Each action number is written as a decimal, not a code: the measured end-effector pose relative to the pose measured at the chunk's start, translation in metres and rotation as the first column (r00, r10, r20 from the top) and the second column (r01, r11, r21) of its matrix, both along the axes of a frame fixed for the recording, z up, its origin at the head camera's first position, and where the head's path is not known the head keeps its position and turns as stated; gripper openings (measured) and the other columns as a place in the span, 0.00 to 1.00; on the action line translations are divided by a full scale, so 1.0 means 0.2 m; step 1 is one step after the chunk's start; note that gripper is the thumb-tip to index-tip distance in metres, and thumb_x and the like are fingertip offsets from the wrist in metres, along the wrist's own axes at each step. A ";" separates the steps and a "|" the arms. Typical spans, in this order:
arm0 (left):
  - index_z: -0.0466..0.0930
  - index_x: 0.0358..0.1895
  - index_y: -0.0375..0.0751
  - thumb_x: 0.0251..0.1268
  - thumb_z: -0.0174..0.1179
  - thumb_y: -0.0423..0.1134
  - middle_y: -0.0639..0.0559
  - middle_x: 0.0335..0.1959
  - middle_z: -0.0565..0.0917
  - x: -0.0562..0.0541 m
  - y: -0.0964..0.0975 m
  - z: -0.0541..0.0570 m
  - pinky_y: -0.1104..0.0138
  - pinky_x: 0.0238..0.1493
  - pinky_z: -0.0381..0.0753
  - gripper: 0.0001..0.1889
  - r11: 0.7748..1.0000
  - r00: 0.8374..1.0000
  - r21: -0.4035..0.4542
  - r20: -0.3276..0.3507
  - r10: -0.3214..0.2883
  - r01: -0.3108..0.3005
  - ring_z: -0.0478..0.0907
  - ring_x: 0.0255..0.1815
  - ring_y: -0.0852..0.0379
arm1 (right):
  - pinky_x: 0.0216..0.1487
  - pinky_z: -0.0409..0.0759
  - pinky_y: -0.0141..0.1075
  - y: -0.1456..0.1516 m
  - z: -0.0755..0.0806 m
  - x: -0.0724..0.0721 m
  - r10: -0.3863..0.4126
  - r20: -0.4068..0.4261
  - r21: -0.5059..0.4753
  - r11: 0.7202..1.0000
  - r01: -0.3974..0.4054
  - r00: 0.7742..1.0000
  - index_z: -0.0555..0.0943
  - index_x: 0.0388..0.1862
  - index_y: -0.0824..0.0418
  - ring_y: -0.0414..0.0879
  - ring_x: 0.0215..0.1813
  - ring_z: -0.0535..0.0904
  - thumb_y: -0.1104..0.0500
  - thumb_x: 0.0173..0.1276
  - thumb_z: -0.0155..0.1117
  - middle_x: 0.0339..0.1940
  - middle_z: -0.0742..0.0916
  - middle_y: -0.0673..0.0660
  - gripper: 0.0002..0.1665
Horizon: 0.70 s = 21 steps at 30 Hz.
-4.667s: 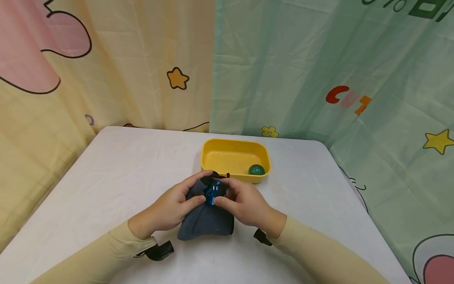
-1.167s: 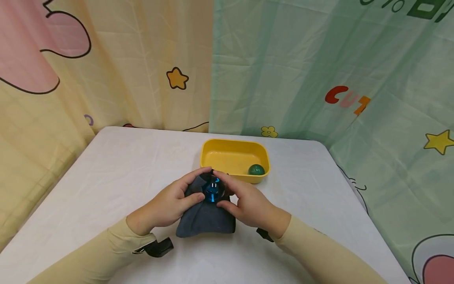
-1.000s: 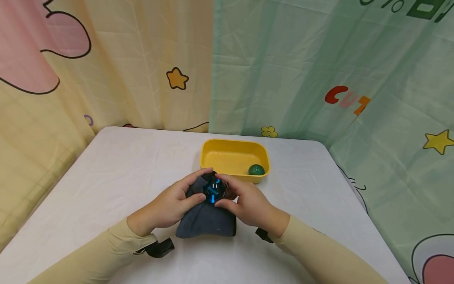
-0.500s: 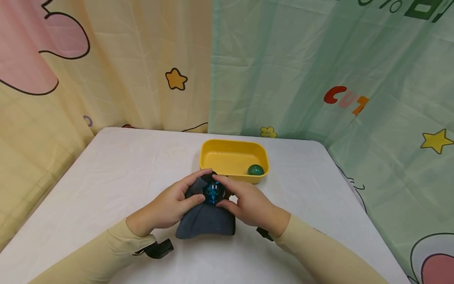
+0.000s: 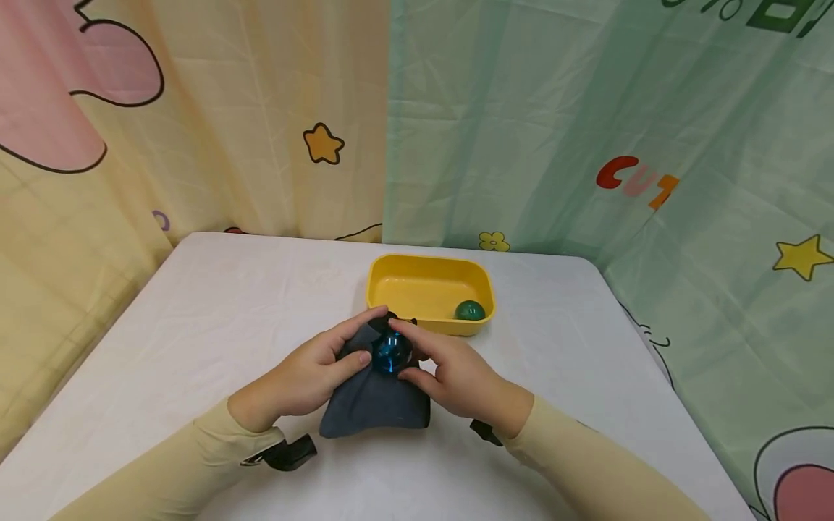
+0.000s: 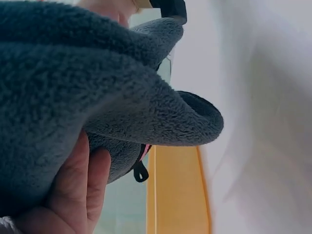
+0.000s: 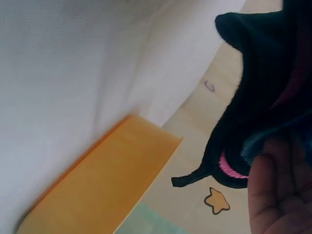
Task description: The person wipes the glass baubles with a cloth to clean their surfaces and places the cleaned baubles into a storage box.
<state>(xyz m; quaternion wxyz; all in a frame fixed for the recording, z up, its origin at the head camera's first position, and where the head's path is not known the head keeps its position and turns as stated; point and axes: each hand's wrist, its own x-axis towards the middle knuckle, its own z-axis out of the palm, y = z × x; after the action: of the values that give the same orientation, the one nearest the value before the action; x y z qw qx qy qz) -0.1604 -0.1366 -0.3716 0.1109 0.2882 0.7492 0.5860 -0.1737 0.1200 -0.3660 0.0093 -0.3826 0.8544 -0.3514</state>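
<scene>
A shiny blue ball [image 5: 392,352] is held between both hands, with a dark grey fleecy cloth [image 5: 378,409] behind and under it. My left hand [image 5: 302,376] grips the cloth, its thumb at the ball's left side and its index finger along the top. From the right, my right hand [image 5: 459,373] holds the ball between thumb and index finger. The left wrist view shows left fingers [image 6: 80,185] under the fleece folds. A black loop [image 7: 187,179] and pink edging show on the cloth in the right wrist view, beside the right fingers [image 7: 278,187].
Just beyond the hands stands a yellow plastic bin [image 5: 417,289] with a green ball [image 5: 470,310] in its near right corner. All of it is on a table with a white cover [image 5: 260,289]. Printed curtains [image 5: 521,130] hang behind and at the sides.
Both hands keep hold of the ball and cloth over nearly the same spot. The right thumb and fingers shift slightly on the ball, and its highlights change.
</scene>
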 end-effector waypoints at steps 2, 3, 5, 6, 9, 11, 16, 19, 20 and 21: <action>0.56 0.85 0.46 0.84 0.52 0.35 0.42 0.84 0.62 0.00 0.00 0.00 0.81 0.72 0.65 0.32 1.000 1.000 -0.001 -0.012 -0.006 0.006 0.62 0.82 0.42 | 0.49 0.88 0.36 0.00 0.00 0.00 -0.019 0.028 -0.022 1.000 0.020 0.999 0.68 0.80 0.59 0.40 0.44 0.87 0.59 0.70 0.75 0.56 0.90 0.54 0.42; 0.56 0.85 0.47 0.84 0.53 0.35 0.42 0.84 0.62 0.00 0.01 0.00 0.81 0.71 0.65 0.32 1.000 1.000 -0.006 -0.017 -0.006 0.006 0.63 0.81 0.43 | 0.46 0.88 0.34 -0.01 0.00 0.00 -0.037 0.054 -0.041 0.998 0.039 0.998 0.70 0.78 0.60 0.40 0.41 0.86 0.58 0.69 0.76 0.50 0.91 0.54 0.41; 0.56 0.85 0.48 0.83 0.54 0.35 0.42 0.84 0.63 0.00 0.01 0.00 0.81 0.71 0.65 0.33 1.000 1.000 -0.015 -0.020 -0.001 0.000 0.64 0.81 0.43 | 0.40 0.86 0.32 -0.01 0.00 0.00 -0.069 0.097 -0.071 0.995 0.076 0.993 0.73 0.74 0.62 0.38 0.36 0.83 0.55 0.68 0.77 0.41 0.90 0.52 0.39; 0.56 0.85 0.48 0.83 0.55 0.35 0.42 0.83 0.64 0.00 0.01 0.00 0.81 0.71 0.65 0.33 1.000 1.000 -0.021 -0.023 0.004 -0.005 0.65 0.81 0.43 | 0.40 0.86 0.31 -0.01 0.00 0.00 -0.076 0.105 -0.081 0.993 0.085 0.991 0.74 0.72 0.62 0.37 0.36 0.82 0.53 0.68 0.77 0.38 0.90 0.51 0.38; 0.57 0.85 0.48 0.82 0.56 0.35 0.42 0.83 0.65 0.00 0.01 0.00 0.82 0.71 0.64 0.33 0.999 0.999 -0.037 -0.032 0.011 -0.012 0.65 0.80 0.42 | 0.46 0.87 0.33 -0.01 0.01 -0.01 -0.069 0.083 -0.070 0.995 0.075 0.994 0.73 0.74 0.60 0.36 0.39 0.83 0.51 0.65 0.80 0.47 0.90 0.50 0.42; 0.58 0.84 0.47 0.82 0.57 0.36 0.42 0.82 0.65 0.00 0.00 0.00 0.82 0.71 0.65 0.33 0.999 0.999 -0.045 -0.040 0.017 -0.019 0.66 0.80 0.41 | 0.52 0.88 0.36 0.00 0.01 -0.01 -0.038 0.037 -0.038 0.999 0.039 0.999 0.69 0.78 0.59 0.37 0.45 0.85 0.53 0.66 0.79 0.59 0.88 0.52 0.46; 0.58 0.84 0.46 0.82 0.56 0.35 0.42 0.83 0.65 0.00 0.00 0.01 0.80 0.71 0.67 0.33 1.000 0.999 -0.016 -0.031 0.004 -0.005 0.66 0.79 0.41 | 0.54 0.88 0.36 0.01 0.02 -0.01 0.010 -0.004 0.003 1.000 -0.010 1.000 0.66 0.82 0.59 0.39 0.47 0.86 0.59 0.69 0.76 0.67 0.86 0.54 0.46; 0.58 0.84 0.47 0.82 0.56 0.34 0.41 0.83 0.64 0.00 0.01 0.01 0.81 0.71 0.66 0.33 1.000 1.000 -0.007 -0.025 -0.004 0.004 0.65 0.80 0.41 | 0.45 0.88 0.33 0.00 0.02 -0.01 -0.023 0.050 -0.044 0.999 0.025 0.999 0.73 0.77 0.59 0.37 0.40 0.84 0.56 0.67 0.78 0.52 0.90 0.52 0.41; 0.58 0.84 0.47 0.82 0.56 0.33 0.41 0.83 0.64 0.01 0.01 0.01 0.81 0.71 0.66 0.33 1.000 1.000 -0.009 -0.023 -0.003 0.003 0.65 0.80 0.41 | 0.41 0.87 0.32 0.00 0.02 -0.01 -0.037 0.063 -0.062 0.997 0.041 0.997 0.74 0.74 0.59 0.36 0.37 0.82 0.55 0.66 0.79 0.47 0.90 0.51 0.40; 0.58 0.84 0.47 0.82 0.56 0.33 0.41 0.83 0.64 0.01 0.01 0.02 0.81 0.71 0.65 0.33 1.000 1.000 -0.011 -0.019 -0.004 0.003 0.65 0.80 0.41 | 0.40 0.87 0.33 -0.01 0.02 -0.01 -0.049 0.075 -0.077 0.996 0.055 0.996 0.76 0.72 0.59 0.36 0.36 0.82 0.53 0.65 0.80 0.44 0.90 0.50 0.39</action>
<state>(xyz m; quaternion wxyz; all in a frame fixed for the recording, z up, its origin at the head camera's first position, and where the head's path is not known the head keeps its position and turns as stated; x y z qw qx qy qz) -0.1589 -0.1342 -0.3685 0.1065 0.2944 0.7527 0.5791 -0.1758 0.1188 -0.3618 0.0162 -0.3471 0.8487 -0.3988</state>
